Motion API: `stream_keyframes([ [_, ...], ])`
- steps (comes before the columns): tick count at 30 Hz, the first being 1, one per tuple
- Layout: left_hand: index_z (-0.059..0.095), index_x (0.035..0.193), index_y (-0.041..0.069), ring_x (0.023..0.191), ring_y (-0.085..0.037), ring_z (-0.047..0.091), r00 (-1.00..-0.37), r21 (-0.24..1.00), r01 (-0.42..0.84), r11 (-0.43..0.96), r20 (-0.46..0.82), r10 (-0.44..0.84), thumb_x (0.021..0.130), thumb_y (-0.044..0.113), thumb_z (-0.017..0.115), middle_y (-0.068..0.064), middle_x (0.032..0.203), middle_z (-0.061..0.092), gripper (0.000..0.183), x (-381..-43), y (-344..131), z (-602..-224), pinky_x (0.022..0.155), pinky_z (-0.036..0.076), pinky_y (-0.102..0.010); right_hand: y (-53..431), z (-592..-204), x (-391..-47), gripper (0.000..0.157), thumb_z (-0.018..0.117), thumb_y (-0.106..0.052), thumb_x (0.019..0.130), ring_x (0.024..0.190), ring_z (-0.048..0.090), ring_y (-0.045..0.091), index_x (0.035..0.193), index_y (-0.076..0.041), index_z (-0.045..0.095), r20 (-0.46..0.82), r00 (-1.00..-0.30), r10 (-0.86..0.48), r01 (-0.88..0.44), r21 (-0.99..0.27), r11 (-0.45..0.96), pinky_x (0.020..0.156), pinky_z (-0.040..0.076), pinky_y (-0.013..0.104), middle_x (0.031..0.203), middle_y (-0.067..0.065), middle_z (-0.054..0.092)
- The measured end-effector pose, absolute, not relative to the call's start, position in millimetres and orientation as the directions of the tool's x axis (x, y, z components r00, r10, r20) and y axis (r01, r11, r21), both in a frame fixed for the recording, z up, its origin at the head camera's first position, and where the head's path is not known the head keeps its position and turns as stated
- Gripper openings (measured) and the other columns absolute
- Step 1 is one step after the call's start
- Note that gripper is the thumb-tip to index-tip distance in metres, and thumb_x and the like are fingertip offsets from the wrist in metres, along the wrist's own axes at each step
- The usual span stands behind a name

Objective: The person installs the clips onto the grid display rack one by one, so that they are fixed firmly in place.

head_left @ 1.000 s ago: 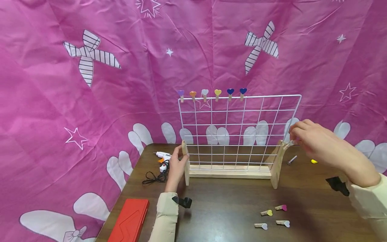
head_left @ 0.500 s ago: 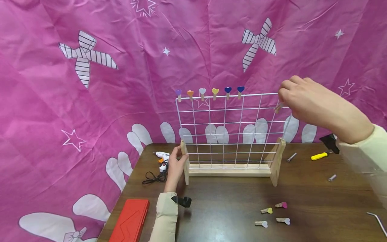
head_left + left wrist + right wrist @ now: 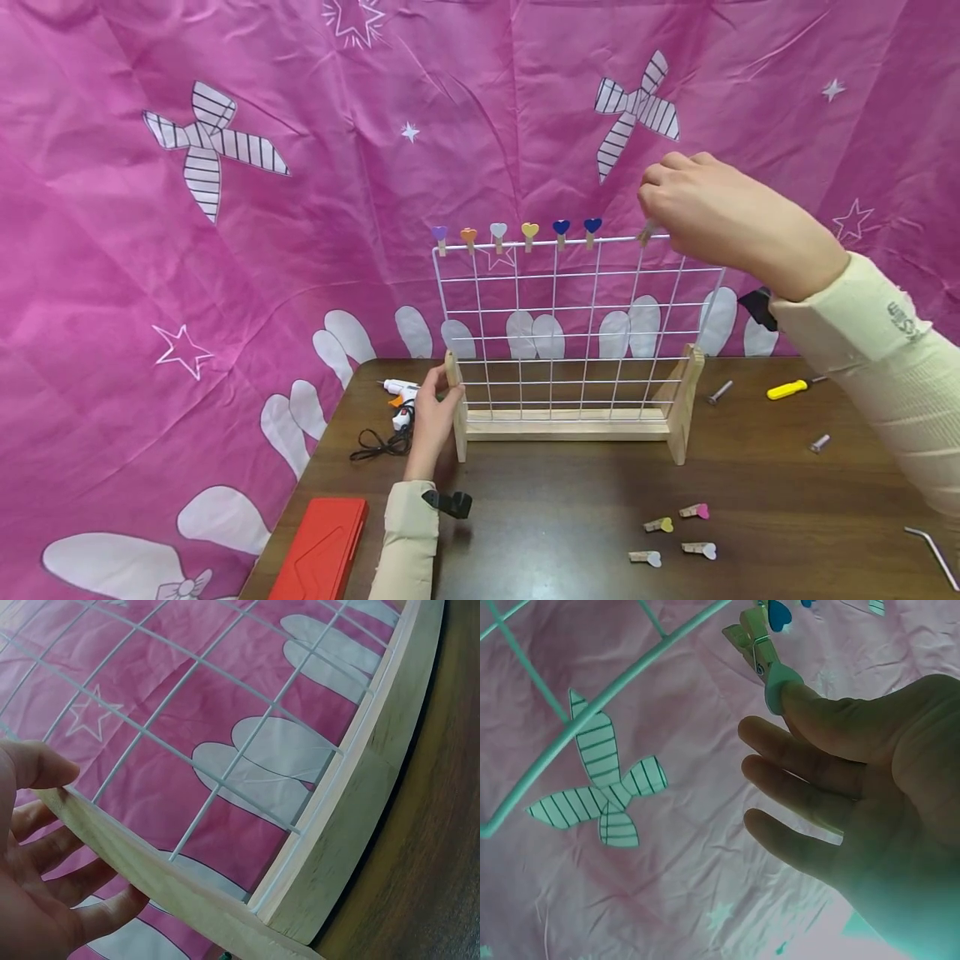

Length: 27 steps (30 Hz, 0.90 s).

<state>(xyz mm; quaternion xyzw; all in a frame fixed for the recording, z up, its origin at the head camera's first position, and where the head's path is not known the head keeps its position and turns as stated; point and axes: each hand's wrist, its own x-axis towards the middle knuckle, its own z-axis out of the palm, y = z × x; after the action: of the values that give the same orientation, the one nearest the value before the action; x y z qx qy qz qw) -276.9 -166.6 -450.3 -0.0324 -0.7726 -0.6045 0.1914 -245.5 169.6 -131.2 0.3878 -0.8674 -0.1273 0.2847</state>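
Note:
A white wire grid (image 3: 525, 361) stands upright in a wooden stand (image 3: 562, 431). Along its top wire sits a row of heart-topped clothespins in purple, orange, white, yellow and dark blue (image 3: 592, 227). My left hand (image 3: 435, 408) grips the stand's left wooden upright (image 3: 195, 894), thumb on one side and fingers on the other. Between thumb and forefinger, my right hand (image 3: 720, 212) pinches another clothespin (image 3: 756, 641) by its pale heart. That clothespin overlaps the top wire, right of the dark blue ones, in the head view.
Several loose heart clothespins (image 3: 660, 525) lie at the front right of the table. Bolts (image 3: 720, 392), a yellow screwdriver (image 3: 787, 389) and a hex key (image 3: 932, 554) are farther right. Left are a white glue gun (image 3: 400, 389) with black cord and a red case (image 3: 321, 546).
My right hand has risen from beside the right upright and moved left to the top wire, carrying the clothespin. The left hand keeps its grip on the upright.

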Motion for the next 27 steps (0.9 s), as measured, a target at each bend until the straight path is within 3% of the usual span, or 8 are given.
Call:
stream_keyframes([
  [6, 0.054, 0.124, 0.012, 0.103, -0.027, 0.053, -0.929, 0.922, 0.27, 0.277, 0.325, -0.176, 0.087, 0.012, 0.061, -0.011, 0.113, 0.059, 0.038, -276, -168, -452, 0.085, 0.046, -0.051, 161, -132, -261, 0.015, 0.055, 0.016, 0.064, 0.078, 0.047, 0.036, 0.069, 0.002, 0.055, 0.389, -0.527, -0.756, -0.604, 0.454, 0.655, 0.061, 0.04, 0.046, 0.075, 0.015, 0.053],
  [13, 0.054, 0.124, 0.012, 0.104, -0.026, 0.054, -0.924, 0.919, 0.292, 0.266, 0.343, -0.169, 0.087, 0.01, 0.06, -0.012, 0.113, 0.059, 0.038, -276, -167, -452, 0.084, 0.047, -0.047, 156, -132, -269, 0.017, 0.066, 0.009, 0.062, 0.082, 0.048, 0.036, 0.076, 0.003, 0.059, 0.332, -0.582, -0.742, -0.598, 0.443, 0.668, 0.064, 0.043, 0.046, 0.078, 0.015, 0.054],
  [20, 0.053, 0.126, 0.009, 0.107, -0.029, 0.052, -0.931, 0.923, 0.274, 0.27, 0.325, -0.165, 0.088, 0.01, 0.06, -0.015, 0.116, 0.058, 0.039, -274, -166, -447, 0.085, 0.046, -0.051, 156, -136, -269, 0.008, 0.059, 0.006, 0.073, 0.082, 0.048, 0.035, 0.077, -0.001, 0.06, 0.359, -0.626, -0.692, -0.61, 0.327, 0.721, 0.065, 0.042, 0.047, 0.08, 0.013, 0.055],
  [23, 0.052, 0.126, 0.004, 0.106, -0.031, 0.052, -0.931, 0.92, 0.284, 0.271, 0.332, -0.151, 0.088, 0.007, 0.058, -0.019, 0.115, 0.057, 0.039, -264, -163, -434, 0.084, 0.046, -0.051, 162, -142, -266, 0.007, 0.058, -0.001, 0.081, 0.085, 0.048, 0.035, 0.087, 0.0, 0.061, 0.412, -0.634, -0.655, -0.607, 0.26, 0.751, 0.069, 0.042, 0.049, 0.087, 0.014, 0.055],
  [27, 0.053, 0.125, 0.007, 0.104, -0.029, 0.053, -0.923, 0.913, 0.306, 0.269, 0.354, -0.15, 0.088, 0.009, 0.059, -0.016, 0.113, 0.058, 0.038, -266, -164, -440, 0.084, 0.047, -0.049, 178, -154, -259, 0.025, 0.059, -0.009, 0.086, 0.096, 0.045, 0.036, 0.109, 0.002, 0.057, 0.491, -0.629, -0.603, -0.615, 0.16, 0.772, 0.08, 0.038, 0.053, 0.103, 0.017, 0.052],
])
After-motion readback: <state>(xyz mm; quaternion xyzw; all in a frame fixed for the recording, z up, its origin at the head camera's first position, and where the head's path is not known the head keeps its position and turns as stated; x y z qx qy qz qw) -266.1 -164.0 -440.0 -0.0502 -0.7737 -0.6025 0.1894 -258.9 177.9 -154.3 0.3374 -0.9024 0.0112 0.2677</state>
